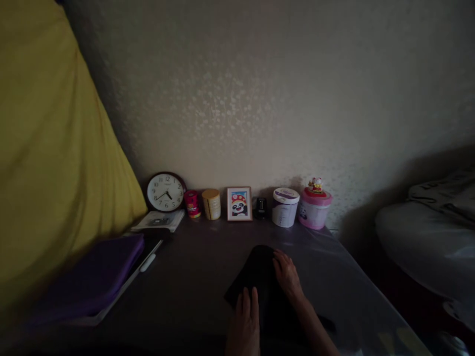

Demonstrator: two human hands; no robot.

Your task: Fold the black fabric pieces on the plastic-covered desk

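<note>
Left hand with fingers slightly parted on a black item, right hand with fingers together at its right edge, any pinch unclear, item lying on dark worktop, picture frame behind, wall beyond

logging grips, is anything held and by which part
The right hand is at the far right edge of the black item, the left hand over its left side; whether either grips it cannot be told.

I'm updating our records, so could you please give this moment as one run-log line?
left hand: on black item; right hand: at its right edge; item: on table; far side: framed panda picture
</note>
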